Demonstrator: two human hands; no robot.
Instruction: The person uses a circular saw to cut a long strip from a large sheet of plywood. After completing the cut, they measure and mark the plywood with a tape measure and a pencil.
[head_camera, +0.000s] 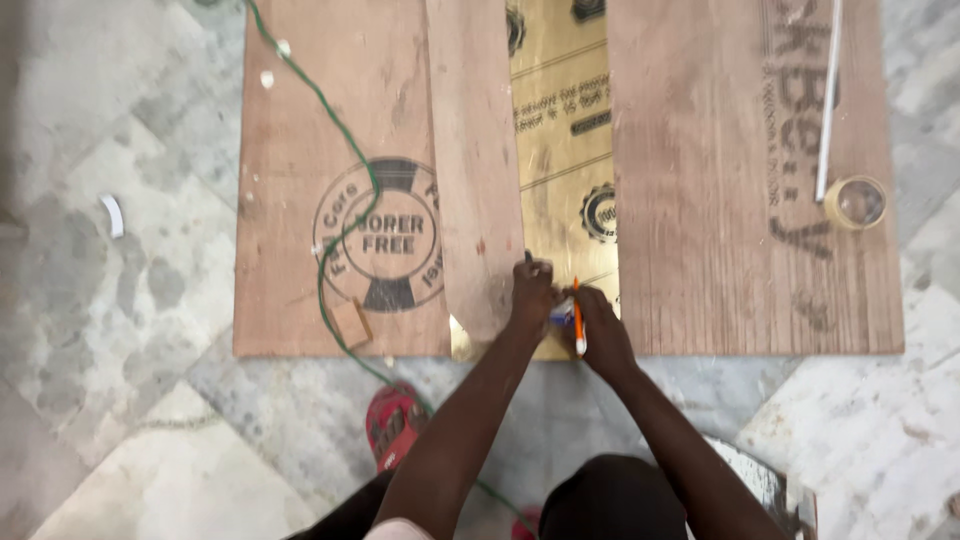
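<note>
Floor (120, 330): mottled grey-white marble slabs, dusty. Flat on it, rough brown plywood sheets (330, 120) and a glossy gold laminate sheet (565, 130) between them. A green cable (335, 250) crosses the left sheet. Tape roll (855, 203) and white rod (829, 95) rest far right. Left hand (532, 290) is closed, pinching something small on the laminate's near edge. Right hand (598, 325) grips an orange pen (578, 318), touching the laminate.

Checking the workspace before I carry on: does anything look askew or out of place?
Yes. A green cable trails across the left plywood sheet, and the narrow plywood strip lies tilted over the gold sheet, not square.
</note>
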